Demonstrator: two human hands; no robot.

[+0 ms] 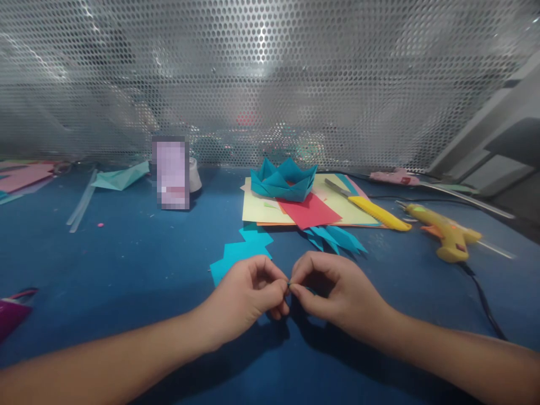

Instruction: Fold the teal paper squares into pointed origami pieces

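Note:
My left hand (257,289) and my right hand (337,284) meet low over the table, thumbs and forefingers pinched together. Between the fingertips shows a sliver of blue paper (311,290), mostly hidden by the fingers. Just beyond my left hand lie several blue paper squares (242,253). Past my right hand is a small pile of folded, pointed blue paper pieces (337,239). Farther back, a blue folded paper ring with pointed tips (284,180) rests on a stack of coloured sheets (257,211), with a red sheet (312,211) beside it.
A yellow utility knife (377,212) lies blade out on the sheets. To the right is a yellow glue gun (449,230) with its black cord (481,295). A blurred-out upright object (172,174) and a white roll (194,175) stand before the perforated metal panel (261,84).

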